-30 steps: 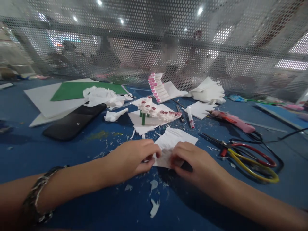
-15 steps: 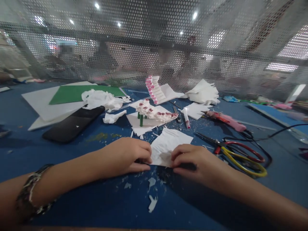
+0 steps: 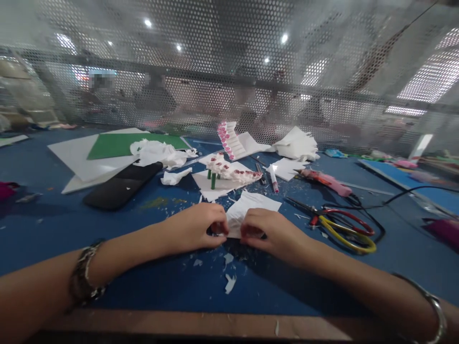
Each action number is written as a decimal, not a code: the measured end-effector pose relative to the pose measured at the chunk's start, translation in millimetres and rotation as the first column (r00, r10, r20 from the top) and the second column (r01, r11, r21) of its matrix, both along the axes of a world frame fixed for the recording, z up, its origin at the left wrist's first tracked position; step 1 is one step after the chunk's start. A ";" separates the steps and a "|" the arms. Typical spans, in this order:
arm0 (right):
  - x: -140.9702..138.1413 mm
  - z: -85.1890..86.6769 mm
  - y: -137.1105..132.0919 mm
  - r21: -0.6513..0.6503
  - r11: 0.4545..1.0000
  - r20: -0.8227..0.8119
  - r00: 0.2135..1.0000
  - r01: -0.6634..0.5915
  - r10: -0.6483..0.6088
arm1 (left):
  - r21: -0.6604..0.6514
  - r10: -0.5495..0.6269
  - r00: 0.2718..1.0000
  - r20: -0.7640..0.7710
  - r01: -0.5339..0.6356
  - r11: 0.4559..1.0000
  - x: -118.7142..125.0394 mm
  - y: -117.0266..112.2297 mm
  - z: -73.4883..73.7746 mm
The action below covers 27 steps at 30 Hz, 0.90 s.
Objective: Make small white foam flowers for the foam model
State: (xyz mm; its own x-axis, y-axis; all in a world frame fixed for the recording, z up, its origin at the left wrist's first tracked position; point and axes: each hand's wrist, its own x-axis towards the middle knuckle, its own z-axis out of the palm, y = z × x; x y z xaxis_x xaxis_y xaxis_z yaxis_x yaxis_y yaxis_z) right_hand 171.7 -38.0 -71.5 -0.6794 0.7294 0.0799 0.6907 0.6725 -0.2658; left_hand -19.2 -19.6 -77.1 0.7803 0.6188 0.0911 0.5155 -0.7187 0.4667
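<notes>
A white, slightly wrinkled sheet of paper [image 3: 256, 201] lies on the blue table in front of me. My left hand [image 3: 201, 226] is closed in a pinch at the sheet's near left edge. At the near edge, a little to the right, my right hand [image 3: 274, 230] pinches it too, thumb against fingers. The fingertips of both hands are close together, and part of the sheet is hidden behind my right hand. Just beyond the sheet, a white piece with dark red dabs [image 3: 233, 171] rests on green pegs [image 3: 213, 180] over a white card [image 3: 215, 192].
Scissors [image 3: 347, 234] with red and yellow handles lie to the right, near a pink glue gun [image 3: 332, 182] with its cord. A marker [image 3: 274, 179] and a craft knife [image 3: 261, 173] lie beyond. Left are a black case [image 3: 120, 188], crumpled tissue [image 3: 158, 153] and green sheet [image 3: 114, 145]. A perforated screen [image 3: 201, 95] stands behind.
My right hand has moved left along the near edge, closer to my left hand. The view has shifted, so the table's front edge and a bracelet on my right wrist now show.
</notes>
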 end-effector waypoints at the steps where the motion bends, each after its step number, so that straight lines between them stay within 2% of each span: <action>1: -0.2 0.5 0.1 0.001 1.000 0.003 1.000 0.002 -0.002 | 0.003 0.003 1.000 0.005 -0.003 1.000 -0.1 -0.1 -1.1; 5: -0.2 1.2 -1.2 0.061 0.998 0.091 0.996 -0.026 0.021 | 0.058 0.018 1.000 -0.025 -0.017 0.998 -0.3 -2.7 -2.1; 9: -0.8 -0.8 -3.8 0.206 0.973 0.218 0.974 -0.106 0.060 | 0.159 0.039 0.997 -0.072 -0.027 0.987 -0.3 -5.3 -1.7; 11: -0.7 -1.7 -4.0 0.260 0.958 0.210 0.975 -0.123 0.068 | 0.174 0.029 0.999 -0.045 -0.021 0.985 0.3 -5.0 -2.7; 13: 0.1 -0.7 -2.9 0.267 0.959 0.123 0.990 -0.096 0.065 | 0.156 0.024 0.999 0.022 -0.027 0.987 1.4 -4.2 -3.7; 16: 2.0 5.9 -0.7 0.204 0.979 -0.101 0.994 -0.022 0.043 | 0.055 0.070 0.984 0.166 -0.080 0.995 3.4 -4.4 -2.4; 20: 4.0 19.4 -1.4 0.016 0.998 -0.325 0.945 0.056 -0.048 | -0.185 0.203 0.935 0.292 -0.153 0.971 5.9 -8.1 3.3; 24: 5.0 27.2 -3.3 -0.106 0.986 -0.374 0.914 0.127 -0.158 | -0.427 0.329 0.885 0.331 -0.170 0.888 8.5 -9.7 5.3; 27: 5.9 27.5 -2.0 -0.132 0.979 -0.359 0.913 0.154 -0.192 | -0.500 0.362 0.863 0.353 -0.153 0.852 9.2 -9.2 4.8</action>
State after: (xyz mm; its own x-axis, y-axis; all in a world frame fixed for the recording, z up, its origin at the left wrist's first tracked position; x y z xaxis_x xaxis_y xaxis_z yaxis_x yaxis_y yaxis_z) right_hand 177.7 -40.0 -44.0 -0.4781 0.8499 0.2215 0.6339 0.5085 -0.5827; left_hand -10.0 -28.8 -72.3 0.5344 0.8444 0.0383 0.3298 -0.2501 0.9103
